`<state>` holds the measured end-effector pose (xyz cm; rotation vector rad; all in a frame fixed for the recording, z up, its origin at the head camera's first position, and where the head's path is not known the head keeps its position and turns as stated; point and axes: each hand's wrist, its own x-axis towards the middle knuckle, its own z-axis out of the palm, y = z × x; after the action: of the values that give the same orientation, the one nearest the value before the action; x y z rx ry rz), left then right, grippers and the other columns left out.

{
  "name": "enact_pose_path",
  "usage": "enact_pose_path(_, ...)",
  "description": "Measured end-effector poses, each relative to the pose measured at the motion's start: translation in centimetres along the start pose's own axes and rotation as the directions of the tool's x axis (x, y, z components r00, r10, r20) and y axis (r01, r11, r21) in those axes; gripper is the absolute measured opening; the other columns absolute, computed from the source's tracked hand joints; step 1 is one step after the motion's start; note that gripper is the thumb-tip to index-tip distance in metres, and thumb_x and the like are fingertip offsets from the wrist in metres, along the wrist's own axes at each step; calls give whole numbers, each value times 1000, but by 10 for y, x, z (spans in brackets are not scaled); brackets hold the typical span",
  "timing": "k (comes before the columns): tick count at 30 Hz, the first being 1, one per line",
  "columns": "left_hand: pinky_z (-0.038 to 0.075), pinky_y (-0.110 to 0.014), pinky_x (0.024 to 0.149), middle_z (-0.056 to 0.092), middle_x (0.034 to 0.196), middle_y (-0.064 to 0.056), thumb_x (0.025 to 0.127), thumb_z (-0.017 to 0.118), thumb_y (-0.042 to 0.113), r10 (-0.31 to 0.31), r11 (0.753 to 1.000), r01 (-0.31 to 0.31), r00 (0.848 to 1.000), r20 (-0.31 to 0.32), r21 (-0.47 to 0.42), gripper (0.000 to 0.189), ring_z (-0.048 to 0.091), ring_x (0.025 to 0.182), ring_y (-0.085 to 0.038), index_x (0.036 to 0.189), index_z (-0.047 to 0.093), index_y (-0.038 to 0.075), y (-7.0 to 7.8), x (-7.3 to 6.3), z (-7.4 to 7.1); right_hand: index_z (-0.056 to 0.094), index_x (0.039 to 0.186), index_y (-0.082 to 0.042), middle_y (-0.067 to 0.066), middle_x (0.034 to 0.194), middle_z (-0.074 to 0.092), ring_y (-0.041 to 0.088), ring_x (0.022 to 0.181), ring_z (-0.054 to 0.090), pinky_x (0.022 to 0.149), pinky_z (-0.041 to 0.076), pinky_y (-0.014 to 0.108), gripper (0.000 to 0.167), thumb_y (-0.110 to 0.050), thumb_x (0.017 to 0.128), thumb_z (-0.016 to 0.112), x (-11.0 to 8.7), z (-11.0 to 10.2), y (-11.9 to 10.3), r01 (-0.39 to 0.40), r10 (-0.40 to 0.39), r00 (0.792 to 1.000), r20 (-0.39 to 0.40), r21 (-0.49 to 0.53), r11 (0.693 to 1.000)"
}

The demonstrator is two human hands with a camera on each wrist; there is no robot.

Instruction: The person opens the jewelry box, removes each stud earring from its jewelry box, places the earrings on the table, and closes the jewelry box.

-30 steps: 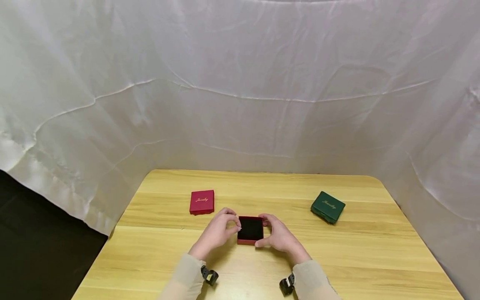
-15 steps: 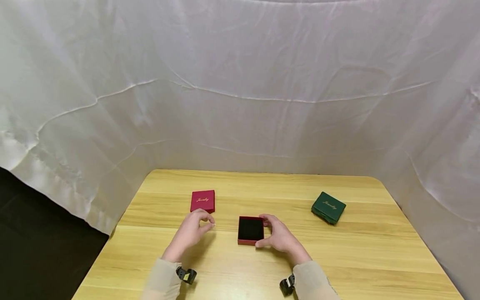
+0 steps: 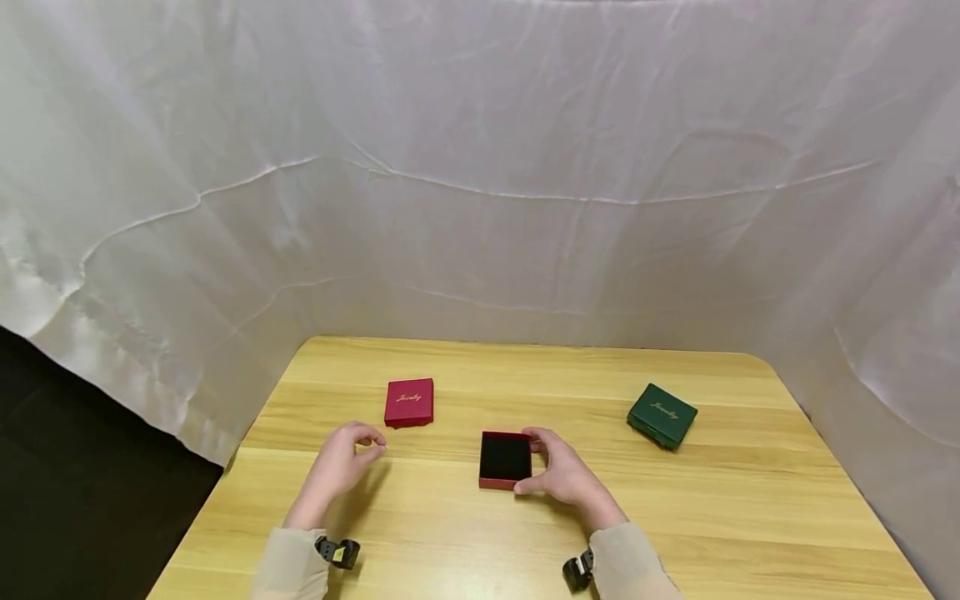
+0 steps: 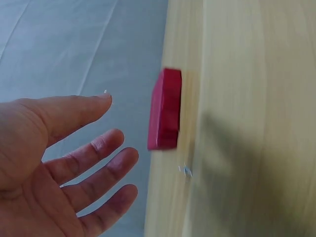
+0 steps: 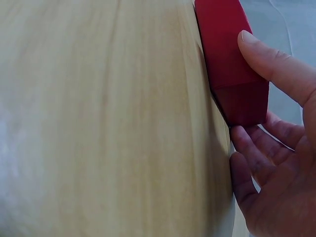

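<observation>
A small red box (image 3: 506,457), its top off and a black pad inside, sits at mid-table. My right hand (image 3: 566,477) holds it from the right side, thumb on the near wall and fingers at the far one. In the right wrist view the thumb lies on the red wall of the box (image 5: 232,54). Off to the left, my left hand (image 3: 337,462) hovers over the table with thumb and fingers apart and nothing between them. Near its fingertips, in the left wrist view, a tiny shiny piece (image 4: 185,170) lies on the wood, too small to identify.
Beyond my left hand sits a closed red box (image 3: 408,402) with gold lettering. A closed dark green box (image 3: 662,415), also lettered, lies at an angle to the right. Pale cloth (image 3: 480,250) hangs around the back and sides of the wooden table (image 3: 465,542).
My left hand has drawn away from the red box with the black pad and moved left over the table. My right hand has stayed on that box.
</observation>
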<state>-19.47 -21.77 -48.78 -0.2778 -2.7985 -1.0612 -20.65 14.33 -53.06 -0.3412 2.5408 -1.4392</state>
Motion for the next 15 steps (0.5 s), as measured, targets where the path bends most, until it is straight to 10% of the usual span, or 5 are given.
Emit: enact_pose_path(15, 54, -47, 78, 70, 85, -6, 84, 73, 2, -148, 989, 148, 987, 65, 2, 3, 66, 81, -25, 86, 71, 0, -38, -6, -18, 47, 141, -5, 13, 128, 55, 33, 119, 51, 103, 37, 55, 90, -20, 65, 93, 0, -1, 0, 6, -6, 1000, 0, -20, 1000)
